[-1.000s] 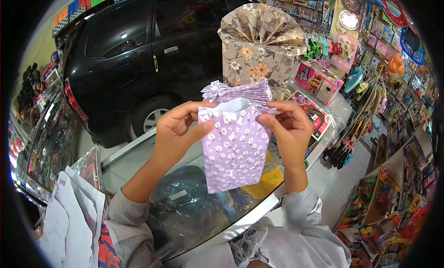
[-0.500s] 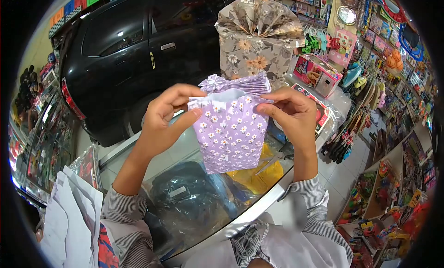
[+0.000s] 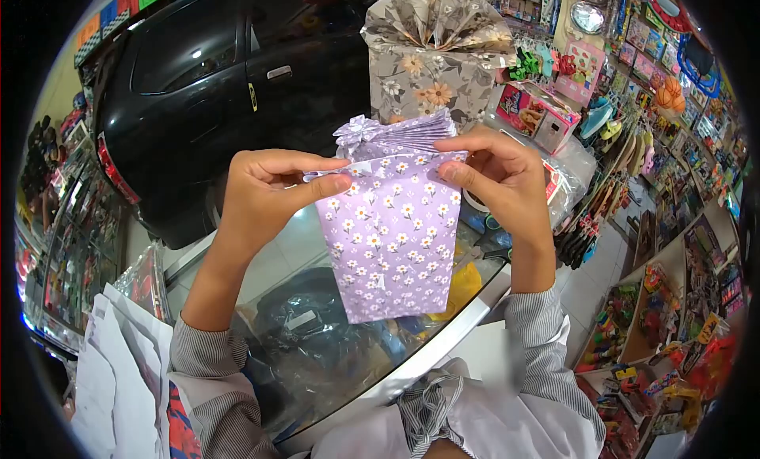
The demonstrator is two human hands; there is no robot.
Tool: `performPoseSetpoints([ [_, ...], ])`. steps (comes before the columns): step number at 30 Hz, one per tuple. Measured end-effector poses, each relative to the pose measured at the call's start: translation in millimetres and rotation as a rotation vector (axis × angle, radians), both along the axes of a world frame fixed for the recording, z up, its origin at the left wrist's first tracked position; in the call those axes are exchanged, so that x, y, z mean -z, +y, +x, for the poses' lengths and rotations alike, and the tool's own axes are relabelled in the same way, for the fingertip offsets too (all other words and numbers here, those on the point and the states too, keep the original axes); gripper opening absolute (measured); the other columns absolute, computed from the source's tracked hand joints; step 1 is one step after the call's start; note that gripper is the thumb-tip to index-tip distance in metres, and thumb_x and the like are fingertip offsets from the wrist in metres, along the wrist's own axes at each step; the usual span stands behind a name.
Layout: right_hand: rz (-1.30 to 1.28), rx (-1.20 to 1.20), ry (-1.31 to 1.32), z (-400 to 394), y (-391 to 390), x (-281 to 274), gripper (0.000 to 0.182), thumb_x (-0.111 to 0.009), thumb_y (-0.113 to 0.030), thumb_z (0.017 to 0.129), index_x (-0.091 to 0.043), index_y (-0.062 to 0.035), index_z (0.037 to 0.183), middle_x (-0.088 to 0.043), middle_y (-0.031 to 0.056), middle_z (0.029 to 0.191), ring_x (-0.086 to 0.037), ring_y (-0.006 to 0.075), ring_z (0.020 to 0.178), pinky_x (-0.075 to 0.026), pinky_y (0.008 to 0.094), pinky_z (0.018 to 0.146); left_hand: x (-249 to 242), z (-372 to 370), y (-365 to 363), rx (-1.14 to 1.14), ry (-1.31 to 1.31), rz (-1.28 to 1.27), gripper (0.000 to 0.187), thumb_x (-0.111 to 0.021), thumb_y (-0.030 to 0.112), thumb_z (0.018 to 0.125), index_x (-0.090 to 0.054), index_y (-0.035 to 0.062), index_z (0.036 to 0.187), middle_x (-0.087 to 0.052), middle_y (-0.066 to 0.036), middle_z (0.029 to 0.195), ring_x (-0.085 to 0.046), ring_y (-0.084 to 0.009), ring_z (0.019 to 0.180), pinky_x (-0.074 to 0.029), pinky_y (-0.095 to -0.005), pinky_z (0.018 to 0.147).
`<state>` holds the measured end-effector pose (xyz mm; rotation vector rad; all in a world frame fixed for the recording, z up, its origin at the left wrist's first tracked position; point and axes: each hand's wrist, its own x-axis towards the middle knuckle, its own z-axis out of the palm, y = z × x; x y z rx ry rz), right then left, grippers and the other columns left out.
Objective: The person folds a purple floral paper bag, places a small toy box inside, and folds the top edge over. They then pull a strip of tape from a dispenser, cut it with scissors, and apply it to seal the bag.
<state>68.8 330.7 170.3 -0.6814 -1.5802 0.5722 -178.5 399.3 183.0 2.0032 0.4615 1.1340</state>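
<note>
A lilac paper gift bag with white daisies hangs upright between my hands, above the glass counter. My left hand pinches its top left corner between thumb and fingers. At the top right corner, my right hand pinches the rim in the same way. The bag's mouth is pressed nearly flat, with a little of the white inside edge showing at the left. Behind the rim stands a pleated fan of matching paper with a bow at its left end.
Below lies the glass-topped counter with plastic-wrapped goods. A large floral wrapped box stands behind, beside a black car-shaped object. Pink toy boxes are at right, white papers at lower left, and stocked shelves on both sides.
The bag's mouth, which gaped before, is now drawn nearly flat. My left hand has shifted left. The bag appears larger and its bottom sits lower in view.
</note>
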Motion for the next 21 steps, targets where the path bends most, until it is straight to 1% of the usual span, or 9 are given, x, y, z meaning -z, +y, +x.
performPoseSetpoints([
  [3, 0.101, -0.065, -0.082, 5.7, 7.5, 1.5, 0.017, -0.065, 0.003, 0.077, -0.067, 0.0003, 0.094, -0.063, 0.0061, 0.087, -0.06, 0.0116, 0.082, -0.048, 0.0222, 0.068, 1.3, -3.0, 4.7, 0.041, -0.003, 0.089, 0.018, -0.071, -0.002, 0.073, -0.069, -0.0025, 0.091, -0.068, -0.014, 0.087, -0.066, -0.0153, 0.079, -0.051, -0.0225, 0.072],
  [4, 0.15, -0.034, -0.156, 9.3, 10.1, 2.6, 0.017, -0.065, 0.004, 0.076, -0.067, 0.0001, 0.093, -0.063, 0.0064, 0.088, -0.06, 0.0124, 0.082, -0.048, 0.0225, 0.068, 3.4, -3.3, 7.8, 0.062, -0.011, 0.12, 0.019, -0.071, -0.002, 0.072, -0.069, -0.0018, 0.091, -0.068, -0.013, 0.087, -0.066, -0.0152, 0.081, -0.051, -0.0228, 0.073],
  [6, 0.25, 0.027, -0.305, 16.9, 14.1, 5.3, 0.019, -0.064, 0.006, 0.074, -0.068, -0.0004, 0.091, -0.063, 0.0071, 0.088, -0.06, 0.014, 0.082, -0.047, 0.0233, 0.066, 11.7, 2.0, 17.2, 0.105, -0.059, 0.211, 0.02, -0.071, -0.005, 0.07, -0.069, -0.0013, 0.09, -0.068, -0.013, 0.086, -0.064, -0.0143, 0.077, -0.05, -0.0225, 0.068],
  [7, 0.252, 0.048, -0.315, 17.8, 14.6, 6.6, 0.019, -0.063, 0.006, 0.073, -0.067, -0.0007, 0.091, -0.063, 0.0075, 0.089, -0.06, 0.0143, 0.081, -0.047, 0.0236, 0.066, 13.3, 4.2, 19.2, 0.126, -0.083, 0.258, 0.02, -0.071, -0.006, 0.07, -0.069, -0.0011, 0.089, -0.068, -0.013, 0.085, -0.064, -0.0138, 0.075, -0.049, -0.0223, 0.066],
  [10, 0.273, 0.091, -0.328, 15.8, 13.3, 9.5, 0.018, -0.062, 0.006, 0.072, -0.065, -0.0009, 0.088, -0.064, 0.0084, 0.092, -0.06, 0.0152, 0.081, -0.047, 0.0248, 0.066, 9.0, 2.2, 10.8, -0.03, 0.095, 0.272, 0.02, -0.071, -0.007, 0.068, -0.067, -0.0017, 0.087, -0.068, -0.014, 0.089, -0.065, -0.0163, 0.082, -0.05, -0.025, 0.071],
  [13, 0.334, 0.09, -0.348, 7.3, 13.9, 11.2, 0.015, -0.062, 0.004, 0.072, -0.062, -0.0005, 0.085, -0.065, 0.0093, 0.096, -0.06, 0.0166, 0.081, -0.048, 0.0265, 0.067, 11.7, 3.8, 13.9, 0.02, 0.06, 0.428, 0.021, -0.072, -0.006, 0.067, -0.063, -0.0006, 0.085, -0.068, -0.014, 0.089, -0.065, -0.0175, 0.085, -0.05, -0.0275, 0.077],
  [16, 0.434, 0.119, -0.466, 3.7, 8.2, 5.9, 0.014, -0.063, 0.003, 0.07, -0.059, -0.0007, 0.083, -0.065, 0.0103, 0.097, -0.061, 0.0188, 0.081, -0.048, 0.028, 0.068, 12.9, 5.5, 8.6, 0.067, 0.005, 0.342, 0.021, -0.073, -0.004, 0.067, -0.059, 0.0014, 0.082, -0.068, -0.013, 0.09, -0.065, -0.0159, 0.085, -0.05, -0.0262, 0.076],
  [18, 0.513, 0.174, -0.559, 2.8, 3.8, 4.4, 0.014, -0.064, 0.003, 0.069, -0.059, -0.0009, 0.082, -0.065, 0.0106, 0.096, -0.061, 0.0203, 0.081, -0.048, 0.0286, 0.068, 10.4, 4.9, 2.8, 0.075, 0.02, 0.277, 0.023, -0.073, -0.004, 0.067, -0.061, 0.0, 0.086, -0.068, -0.014, 0.091, -0.065, -0.0149, 0.083, -0.05, -0.0248, 0.074],
  [21, 0.528, 0.17, -0.497, 1.3, 2.1, 7.0, 0.013, -0.066, 0.001, 0.07, -0.06, -0.0018, 0.082, -0.065, 0.0097, 0.094, -0.061, 0.0197, 0.079, -0.047, 0.0271, 0.065, 8.0, 8.4, -4.4, -0.001, 0.023, 0.271, 0.026, -0.073, -0.003, 0.067, -0.064, -0.0016, 0.091, -0.068, -0.013, 0.09, -0.066, -0.0145, 0.08, -0.05, -0.0224, 0.07],
])
